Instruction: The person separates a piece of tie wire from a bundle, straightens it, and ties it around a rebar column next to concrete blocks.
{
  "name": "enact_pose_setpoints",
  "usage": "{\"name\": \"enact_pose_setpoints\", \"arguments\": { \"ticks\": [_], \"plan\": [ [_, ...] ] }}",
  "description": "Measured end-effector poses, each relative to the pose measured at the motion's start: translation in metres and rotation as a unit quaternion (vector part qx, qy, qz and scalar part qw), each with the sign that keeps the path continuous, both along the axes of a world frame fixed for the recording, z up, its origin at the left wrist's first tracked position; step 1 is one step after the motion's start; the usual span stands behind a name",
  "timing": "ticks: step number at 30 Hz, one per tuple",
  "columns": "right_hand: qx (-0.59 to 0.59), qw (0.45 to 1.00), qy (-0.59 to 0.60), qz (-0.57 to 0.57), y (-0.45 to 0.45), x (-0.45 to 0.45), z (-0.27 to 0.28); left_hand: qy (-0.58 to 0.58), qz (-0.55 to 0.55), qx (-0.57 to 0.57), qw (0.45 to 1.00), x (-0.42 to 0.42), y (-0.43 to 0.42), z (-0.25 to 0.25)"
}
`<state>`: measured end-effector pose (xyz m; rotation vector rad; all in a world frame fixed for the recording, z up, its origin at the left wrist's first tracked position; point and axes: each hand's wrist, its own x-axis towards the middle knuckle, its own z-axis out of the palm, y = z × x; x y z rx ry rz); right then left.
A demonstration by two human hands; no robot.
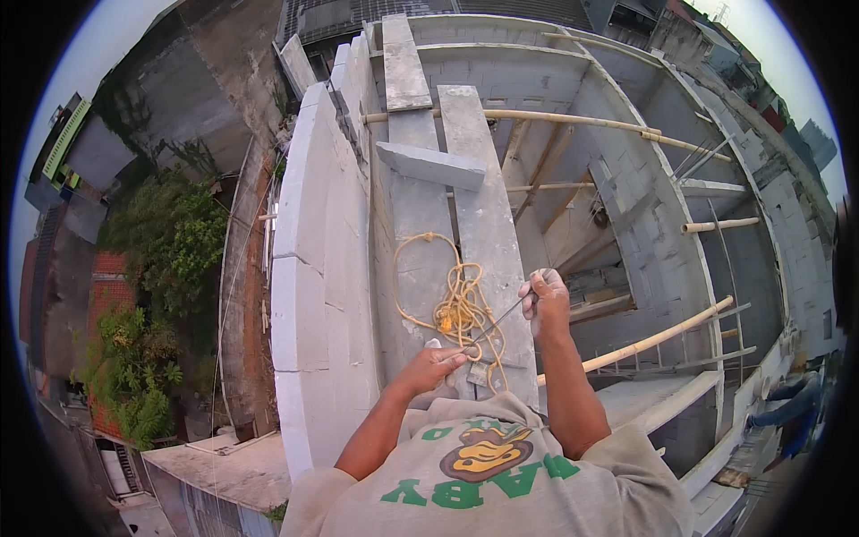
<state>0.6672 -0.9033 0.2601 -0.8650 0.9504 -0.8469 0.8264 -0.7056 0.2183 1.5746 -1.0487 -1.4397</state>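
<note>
My right hand (546, 300) is closed on a thin dark rod or cord (512, 311) that slants down to the left, above the planks. My left hand (434, 369) is closed near the lower end of that line, beside the rope; what its fingers grip is too small to tell. A tangled yellow rope (461, 291) lies on the grey planks (483, 210) between and in front of my hands, with one wide loop out to the left. Farther ahead, a pale block (431, 166) rests across the planks.
A white block wall (309, 242) runs along the left, with a drop to trees (170, 224) beyond. To the right, bamboo poles (658, 338) span deep open rooms between block walls (644, 206). A person in blue (796, 394) is at the far right.
</note>
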Motion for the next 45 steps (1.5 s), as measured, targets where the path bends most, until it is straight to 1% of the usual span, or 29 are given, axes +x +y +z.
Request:
{"name": "enact_pose_setpoints", "arguments": {
  "ticks": [3,4,6,7,8,9,11,12,14,15,16,18,21,24,26,27,29,30,33,34,36,37,39,42,43,45],
  "plan": [
    [-0.064,0.997,0.001,-0.050,-0.040,0.017,0.028,0.040,-0.035,0.076,0.996,0.031,-0.061,0.016],
    [-0.082,0.994,-0.002,-0.069,-0.053,0.023,0.042,-0.014,-0.056,0.051,0.997,0.040,-0.077,0.016],
    [-0.117,0.987,-0.012,-0.109,-0.089,0.036,0.053,-0.053,-0.023,0.053,0.997,0.058,-0.107,0.020],
    [-0.111,0.986,-0.024,-0.125,-0.102,0.038,0.056,-0.063,-0.007,0.062,0.996,0.059,-0.113,0.019],
    [-0.103,0.985,-0.031,-0.138,-0.112,0.039,0.060,-0.089,-0.018,0.007,0.996,0.069,-0.118,0.019],
    [-0.100,0.983,-0.044,-0.149,-0.122,0.040,0.063,-0.053,-0.002,-0.020,0.998,0.076,-0.120,0.016],
    [-0.053,0.983,-0.053,-0.165,-0.139,0.044,0.058,0.008,0.041,-0.092,0.995,0.095,-0.132,0.009],
    [-0.027,0.983,-0.056,-0.174,-0.148,0.045,0.049,0.060,0.079,-0.091,0.991,0.102,-0.138,0.020],
    [0.020,0.981,-0.050,-0.189,-0.165,0.055,0.032,0.014,0.058,-0.058,0.997,0.120,-0.150,0.024],
    [0.021,0.981,-0.051,-0.184,-0.174,0.065,0.027,-0.008,0.046,-0.038,0.998,0.128,-0.155,0.023],
    [0.024,0.982,-0.050,-0.179,-0.183,0.074,0.021,-0.010,0.049,-0.051,0.997,0.133,-0.161,0.015],
    [0.007,0.987,-0.041,-0.154,-0.205,0.096,0.016,-0.011,0.058,-0.074,0.996,0.142,-0.179,-0.003],
    [-0.054,0.994,-0.020,-0.096,-0.248,0.146,0.022,-0.017,0.033,0.007,0.999,0.175,-0.213,-0.007],
    [-0.112,0.992,-0.006,-0.054,-0.300,0.211,0.033,-0.026,0.025,0.081,0.996,0.220,-0.270,0.001],
    [-0.139,0.989,-0.007,-0.041,-0.339,0.256,0.043,-0.026,0.065,0.097,0.993,0.257,-0.311,-0.020],
    [-0.132,0.991,-0.014,-0.033,-0.360,0.277,0.048,-0.022,0.082,0.107,0.991,0.270,-0.328,-0.026],
    [-0.123,0.992,-0.029,-0.009,-0.400,0.318,0.064,0.011,0.102,0.063,0.993,0.286,-0.358,-0.016],
    [-0.133,0.991,-0.013,0.019,-0.419,0.336,0.073,0.015,0.113,0.027,0.993,0.307,-0.382,-0.011],
    [-0.145,0.984,-0.016,0.099,-0.463,0.389,0.093,0.000,0.172,-0.043,0.984,0.341,-0.434,0.008],
    [-0.130,0.984,-0.046,0.116,-0.472,0.405,0.094,0.031,0.186,-0.042,0.981,0.348,-0.445,0.021],
    [-0.143,0.979,-0.047,0.140,-0.485,0.431,0.096,0.088,0.208,-0.049,0.973,0.364,-0.467,0.050],
    [-0.151,0.976,-0.050,0.149,-0.491,0.444,0.097,0.092,0.218,-0.064,0.969,0.368,-0.475,0.055],
    [-0.145,0.975,-0.043,0.162,-0.501,0.463,0.095,0.100,0.229,-0.093,0.964,0.375,-0.488,0.059],
    [-0.114,0.977,-0.026,0.178,-0.510,0.482,0.087,0.040,0.229,-0.112,0.966,0.394,-0.504,0.046],
    [-0.099,0.978,-0.017,0.183,-0.510,0.487,0.084,0.052,0.237,-0.114,0.963,0.401,-0.510,0.041],
    [-0.094,0.963,0.049,0.248,-0.504,0.494,0.076,0.080,0.256,-0.118,0.956,0.416,-0.522,0.028]
  ]
}}
